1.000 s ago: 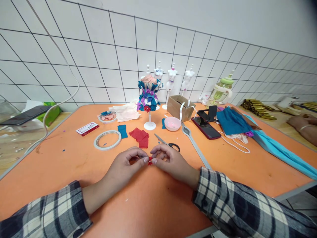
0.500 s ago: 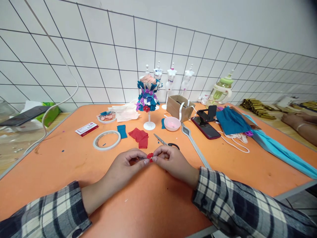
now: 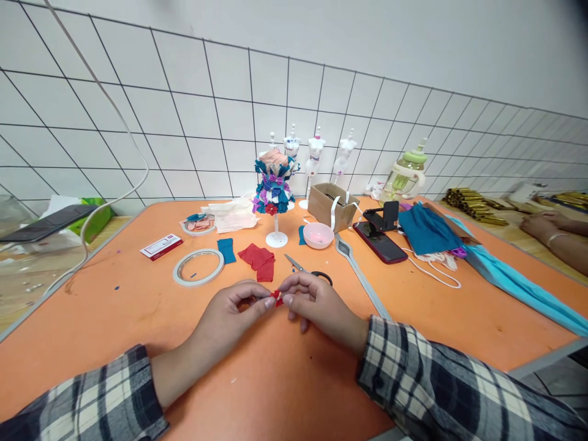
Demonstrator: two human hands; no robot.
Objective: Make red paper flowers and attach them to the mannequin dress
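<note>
My left hand [image 3: 229,315] and my right hand [image 3: 315,305] meet fingertip to fingertip over the orange table [image 3: 114,318], both pinching a tiny folded red fabric piece [image 3: 276,296]. Just beyond lie a red cloth scrap [image 3: 258,260], scissors [image 3: 305,271] and a ring of tape [image 3: 198,267]. Farther back stands a small mannequin [image 3: 274,190] on a white stand, covered with teal, purple and red fabric bits.
A pink bowl [image 3: 318,235], cardboard box [image 3: 331,205], dark phone [image 3: 379,241], teal cloth [image 3: 426,228] and white cord lie right of centre. Blank white mannequins [image 3: 316,156] stand by the grid wall. Another person's hand [image 3: 549,225] rests at far right.
Both hands keep working the red piece between the fingertips, turning it slightly. The camera view tilted a little, so the table objects sit lower. The other person's hand shifted at far right.
</note>
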